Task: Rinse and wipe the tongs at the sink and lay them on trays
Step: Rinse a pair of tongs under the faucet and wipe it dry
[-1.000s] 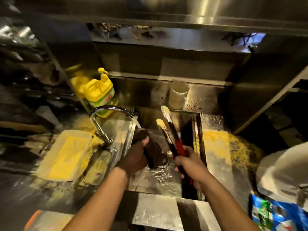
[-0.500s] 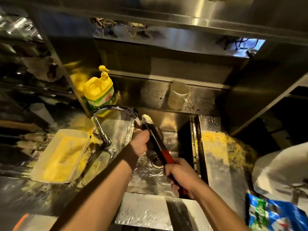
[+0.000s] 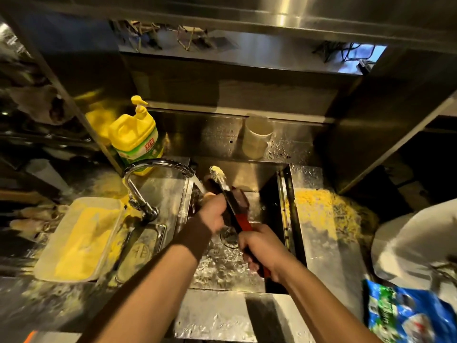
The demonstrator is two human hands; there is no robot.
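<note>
Over the steel sink [image 3: 249, 178], my right hand [image 3: 263, 248] grips the red handle end of the tongs [image 3: 241, 216], whose arms are squeezed together. Their crumb-coated tips [image 3: 217, 172] point up and away beside the running water stream [image 3: 199, 185] from the curved faucet [image 3: 148, 167]. My left hand [image 3: 214, 211] holds a dark brown cloth or sponge [image 3: 238, 196] wrapped against the tongs' middle. Part of the cloth is hidden behind the hand.
A yellow dish-soap pump bottle [image 3: 134, 139] stands behind the faucet. A white tray of yellow breading [image 3: 79, 238] sits left of the sink. Yellow crumbs [image 3: 326, 211] cover the right counter. A white cup [image 3: 257, 136] stands behind the sink; a blue bag [image 3: 405, 315] lies at the lower right.
The tongs' arms closed together and swung left under the faucet. My left hand moved up with the cloth onto the tongs, near the water stream.
</note>
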